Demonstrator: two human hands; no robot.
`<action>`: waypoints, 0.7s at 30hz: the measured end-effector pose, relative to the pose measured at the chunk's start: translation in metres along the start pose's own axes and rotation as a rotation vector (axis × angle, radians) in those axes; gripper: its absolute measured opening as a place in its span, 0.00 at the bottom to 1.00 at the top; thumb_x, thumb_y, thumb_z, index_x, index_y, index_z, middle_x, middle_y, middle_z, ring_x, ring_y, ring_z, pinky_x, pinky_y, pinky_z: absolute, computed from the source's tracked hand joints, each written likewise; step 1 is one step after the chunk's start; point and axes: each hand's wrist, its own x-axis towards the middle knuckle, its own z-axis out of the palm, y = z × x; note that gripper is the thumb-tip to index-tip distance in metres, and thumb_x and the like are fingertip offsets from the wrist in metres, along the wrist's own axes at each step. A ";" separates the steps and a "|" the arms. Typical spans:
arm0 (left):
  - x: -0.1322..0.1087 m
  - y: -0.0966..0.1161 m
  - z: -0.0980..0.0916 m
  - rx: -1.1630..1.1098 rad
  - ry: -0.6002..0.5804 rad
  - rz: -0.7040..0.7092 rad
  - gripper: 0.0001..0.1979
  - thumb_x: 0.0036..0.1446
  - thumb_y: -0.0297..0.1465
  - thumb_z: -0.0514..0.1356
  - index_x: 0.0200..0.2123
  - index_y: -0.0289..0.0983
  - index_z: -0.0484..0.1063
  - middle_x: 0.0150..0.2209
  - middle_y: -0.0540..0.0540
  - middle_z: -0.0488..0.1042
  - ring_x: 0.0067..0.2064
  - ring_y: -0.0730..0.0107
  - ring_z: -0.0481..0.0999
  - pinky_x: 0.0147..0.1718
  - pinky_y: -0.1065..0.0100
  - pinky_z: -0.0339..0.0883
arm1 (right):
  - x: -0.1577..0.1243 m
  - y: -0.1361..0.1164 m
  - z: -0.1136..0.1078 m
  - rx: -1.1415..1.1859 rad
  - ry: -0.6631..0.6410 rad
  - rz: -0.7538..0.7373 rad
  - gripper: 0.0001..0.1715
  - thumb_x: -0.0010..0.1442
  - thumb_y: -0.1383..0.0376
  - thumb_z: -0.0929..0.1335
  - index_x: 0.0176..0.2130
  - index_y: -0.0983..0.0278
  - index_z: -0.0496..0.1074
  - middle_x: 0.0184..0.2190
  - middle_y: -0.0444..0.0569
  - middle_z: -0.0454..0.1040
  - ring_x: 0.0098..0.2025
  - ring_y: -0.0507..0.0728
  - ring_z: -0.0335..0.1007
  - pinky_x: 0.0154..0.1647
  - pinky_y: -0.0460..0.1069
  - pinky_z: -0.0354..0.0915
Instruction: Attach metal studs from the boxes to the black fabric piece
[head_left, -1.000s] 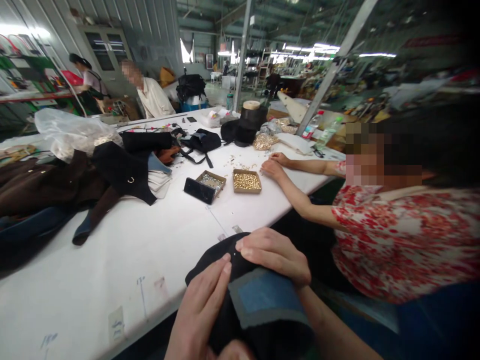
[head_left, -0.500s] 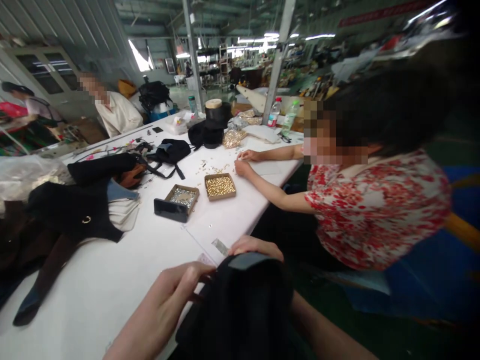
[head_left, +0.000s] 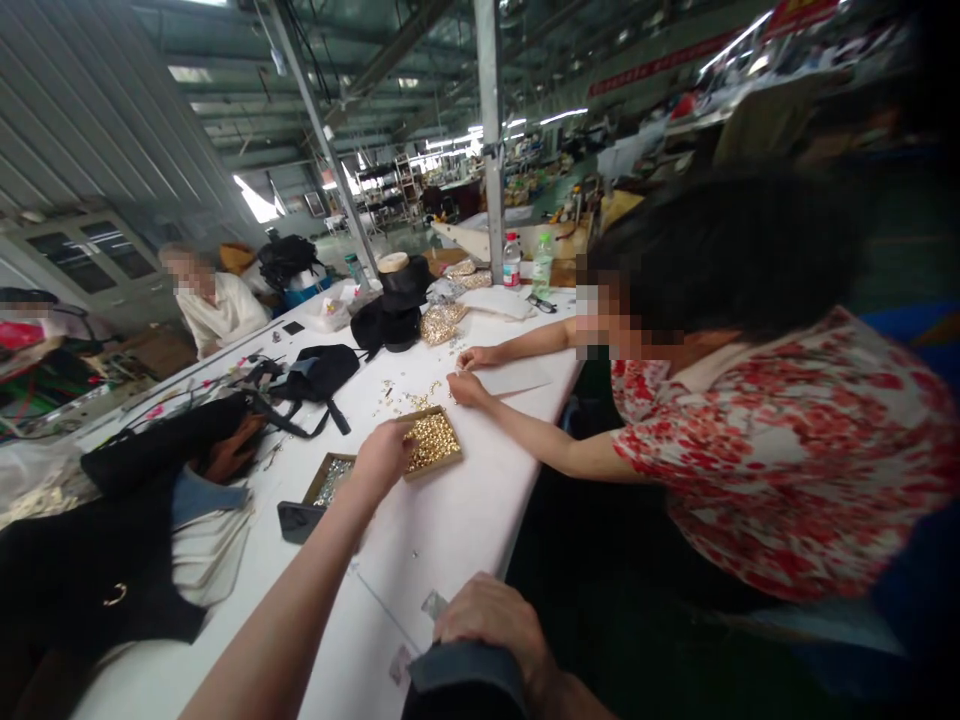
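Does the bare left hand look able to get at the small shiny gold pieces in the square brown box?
Likely yes: the left hand is at the left side of the open-topped box, and the gold pieces lie uncovered beside it.

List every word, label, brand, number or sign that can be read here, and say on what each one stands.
None can be read for certain.
Red banner at the back: too small and blurred.
Red sign, top right: blurred.
Label on the red-capped bottle: too small.
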 end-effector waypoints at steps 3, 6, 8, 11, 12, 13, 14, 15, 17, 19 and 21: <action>0.025 0.009 0.025 0.070 -0.048 -0.008 0.08 0.74 0.35 0.69 0.48 0.37 0.82 0.49 0.42 0.84 0.50 0.58 0.84 0.54 0.54 0.79 | -0.001 0.012 0.001 0.019 0.018 -0.045 0.23 0.85 0.47 0.63 0.49 0.55 0.81 0.38 0.45 0.88 0.37 0.59 0.88 0.45 0.54 0.76; 0.036 0.010 0.043 0.110 -0.092 0.007 0.08 0.75 0.36 0.69 0.45 0.36 0.82 0.48 0.44 0.84 0.50 0.59 0.84 0.54 0.53 0.81 | -0.004 0.024 0.003 0.026 0.029 -0.066 0.23 0.85 0.48 0.62 0.51 0.54 0.82 0.38 0.45 0.89 0.35 0.59 0.88 0.40 0.55 0.76; 0.040 0.008 0.049 0.131 -0.107 0.019 0.10 0.76 0.36 0.68 0.43 0.36 0.81 0.46 0.44 0.84 0.50 0.59 0.84 0.54 0.54 0.81 | -0.007 0.031 0.005 0.032 0.036 -0.100 0.19 0.83 0.49 0.64 0.54 0.51 0.82 0.36 0.43 0.89 0.32 0.59 0.88 0.34 0.56 0.76; 0.042 0.004 0.050 0.150 -0.101 0.034 0.11 0.77 0.35 0.67 0.41 0.36 0.81 0.46 0.44 0.84 0.51 0.59 0.84 0.57 0.52 0.80 | -0.013 0.041 0.007 0.035 0.016 -0.112 0.16 0.77 0.51 0.68 0.59 0.46 0.81 0.35 0.41 0.89 0.28 0.61 0.86 0.28 0.59 0.74; 0.042 0.004 0.049 0.150 -0.094 0.038 0.11 0.77 0.35 0.67 0.41 0.36 0.80 0.46 0.44 0.84 0.51 0.59 0.83 0.58 0.51 0.79 | -0.016 0.044 0.008 0.036 -0.012 -0.108 0.17 0.75 0.51 0.70 0.60 0.44 0.80 0.37 0.41 0.89 0.27 0.62 0.86 0.27 0.59 0.74; 0.042 0.003 0.049 0.144 -0.085 0.040 0.11 0.77 0.34 0.66 0.40 0.36 0.80 0.46 0.44 0.83 0.52 0.59 0.83 0.59 0.51 0.78 | -0.019 0.047 0.008 0.034 -0.024 -0.100 0.19 0.73 0.51 0.71 0.60 0.43 0.80 0.38 0.41 0.90 0.27 0.63 0.86 0.27 0.60 0.75; 0.041 0.003 0.048 0.133 -0.074 0.041 0.11 0.77 0.34 0.66 0.39 0.36 0.80 0.46 0.44 0.83 0.52 0.58 0.82 0.59 0.51 0.78 | -0.022 0.051 0.009 0.038 -0.027 -0.097 0.20 0.71 0.50 0.73 0.60 0.43 0.80 0.38 0.40 0.90 0.26 0.63 0.86 0.26 0.60 0.74; 0.041 0.004 0.047 0.115 -0.062 0.040 0.11 0.77 0.33 0.65 0.39 0.36 0.80 0.46 0.44 0.83 0.52 0.58 0.82 0.59 0.51 0.77 | -0.026 0.055 0.010 0.050 -0.036 -0.099 0.21 0.68 0.49 0.74 0.59 0.42 0.80 0.38 0.39 0.90 0.26 0.63 0.85 0.24 0.60 0.74; 0.038 0.005 0.044 0.059 -0.034 0.032 0.10 0.76 0.30 0.64 0.37 0.37 0.80 0.45 0.44 0.83 0.51 0.58 0.81 0.57 0.53 0.75 | -0.032 0.062 0.012 0.076 -0.027 -0.087 0.21 0.65 0.45 0.76 0.56 0.41 0.80 0.37 0.38 0.90 0.25 0.63 0.85 0.22 0.61 0.72; 0.034 0.010 0.040 -0.024 0.000 0.018 0.12 0.74 0.28 0.62 0.34 0.37 0.78 0.44 0.43 0.82 0.50 0.56 0.81 0.54 0.55 0.73 | -0.036 0.066 0.014 0.105 -0.017 -0.076 0.21 0.65 0.40 0.76 0.54 0.40 0.80 0.36 0.36 0.89 0.24 0.63 0.85 0.21 0.62 0.70; 0.023 0.017 0.033 -0.144 0.038 -0.003 0.13 0.72 0.28 0.61 0.31 0.38 0.76 0.42 0.41 0.82 0.48 0.55 0.80 0.49 0.58 0.70 | -0.035 0.064 0.014 0.120 -0.021 -0.063 0.21 0.66 0.38 0.75 0.53 0.40 0.80 0.36 0.37 0.90 0.25 0.63 0.85 0.22 0.63 0.69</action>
